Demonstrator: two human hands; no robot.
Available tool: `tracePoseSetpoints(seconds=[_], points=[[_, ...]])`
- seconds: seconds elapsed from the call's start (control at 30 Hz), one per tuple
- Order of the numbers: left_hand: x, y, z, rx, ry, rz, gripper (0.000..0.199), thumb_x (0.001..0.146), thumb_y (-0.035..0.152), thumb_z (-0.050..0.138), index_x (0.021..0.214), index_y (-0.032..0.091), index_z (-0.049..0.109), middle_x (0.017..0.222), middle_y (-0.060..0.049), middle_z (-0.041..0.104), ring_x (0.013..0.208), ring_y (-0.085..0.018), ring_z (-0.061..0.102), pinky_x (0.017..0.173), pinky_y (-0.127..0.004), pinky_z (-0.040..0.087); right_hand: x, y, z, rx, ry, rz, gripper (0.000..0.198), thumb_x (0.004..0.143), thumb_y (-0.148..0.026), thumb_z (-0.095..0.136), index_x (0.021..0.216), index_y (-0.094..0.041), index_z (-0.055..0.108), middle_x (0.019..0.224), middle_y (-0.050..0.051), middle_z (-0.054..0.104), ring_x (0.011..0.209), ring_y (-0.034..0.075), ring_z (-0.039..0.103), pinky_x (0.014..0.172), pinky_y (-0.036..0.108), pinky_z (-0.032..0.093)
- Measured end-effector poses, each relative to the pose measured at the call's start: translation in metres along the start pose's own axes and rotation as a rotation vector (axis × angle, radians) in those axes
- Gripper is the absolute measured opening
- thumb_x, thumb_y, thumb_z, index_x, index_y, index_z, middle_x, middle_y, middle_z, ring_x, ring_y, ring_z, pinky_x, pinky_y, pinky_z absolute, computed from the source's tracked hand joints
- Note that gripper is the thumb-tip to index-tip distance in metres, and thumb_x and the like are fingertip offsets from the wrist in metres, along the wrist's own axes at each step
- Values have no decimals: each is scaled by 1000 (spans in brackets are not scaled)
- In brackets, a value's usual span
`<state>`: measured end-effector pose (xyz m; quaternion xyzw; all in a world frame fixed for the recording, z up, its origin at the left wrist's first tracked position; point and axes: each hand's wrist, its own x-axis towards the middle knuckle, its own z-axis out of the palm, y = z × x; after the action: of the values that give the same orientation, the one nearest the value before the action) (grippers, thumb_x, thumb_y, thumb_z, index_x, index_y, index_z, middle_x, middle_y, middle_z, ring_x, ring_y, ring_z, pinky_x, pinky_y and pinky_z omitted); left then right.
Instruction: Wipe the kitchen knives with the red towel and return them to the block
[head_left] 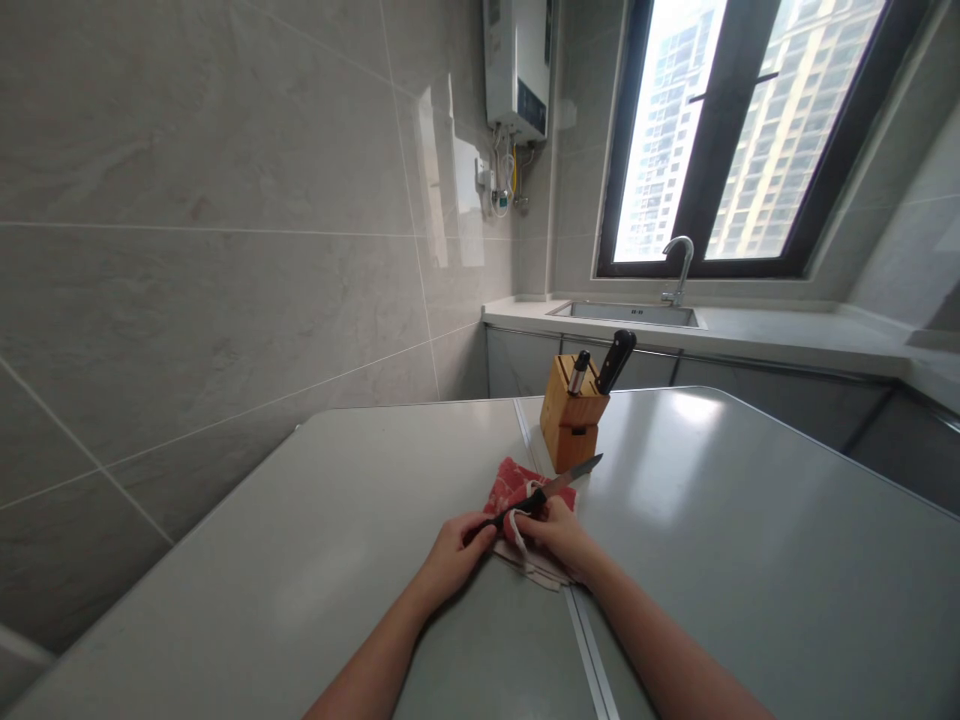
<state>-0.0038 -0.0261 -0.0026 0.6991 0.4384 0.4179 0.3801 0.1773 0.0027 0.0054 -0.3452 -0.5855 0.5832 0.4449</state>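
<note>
Knife (541, 494) before block (559, 415), perhaps on cloth (511, 481)

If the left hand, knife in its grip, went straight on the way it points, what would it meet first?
Likely the red cloth, just ahead of the left hand; whether it would touch or pass above is unclear.

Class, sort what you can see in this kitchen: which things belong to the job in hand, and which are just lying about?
In the job:
knife, its handle in the left hand
cloth, at the right hand
block, probably, standing close by

Just about:
tap
sink
heater
window
</note>
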Motion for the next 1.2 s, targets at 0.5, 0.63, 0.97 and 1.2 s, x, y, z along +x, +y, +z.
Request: tracePoseSetpoints(seconds=[0.5,0.63,0.97,1.2], points=[[1,-8,1,-190,159,-129,48,84,57,36,67,15,52,48,5,42,42,-8,34,44,-19,26,5,4,-2,215,89,-1,37,67,-45,67,88,-15,62,84,7,67,76,22,62,69,33,48],[1,-7,1,-215,160,-136,46,83,56,39,67,15,51,50,5,43,42,-8,34,44,-19,26,8,10,-6,170,134,16,39,67,-49,65,85,-15,62,76,6,66,67,19,60,60,30,46],[-1,-5,1,-205,107,-151,51,86,55,30,67,14,54,46,4,43,43,-9,37,46,-20,28,13,21,-9,232,169,-11,31,68,-42,67,80,-14,60,66,0,59,53,10,49,50,23,37],[0,-8,2,-135,27,-139,47,85,54,37,75,13,58,58,3,49,44,-8,39,44,-19,29,13,19,-10,243,152,-12,30,69,-42,66,80,-16,58,63,-3,55,51,8,44,50,22,35]])
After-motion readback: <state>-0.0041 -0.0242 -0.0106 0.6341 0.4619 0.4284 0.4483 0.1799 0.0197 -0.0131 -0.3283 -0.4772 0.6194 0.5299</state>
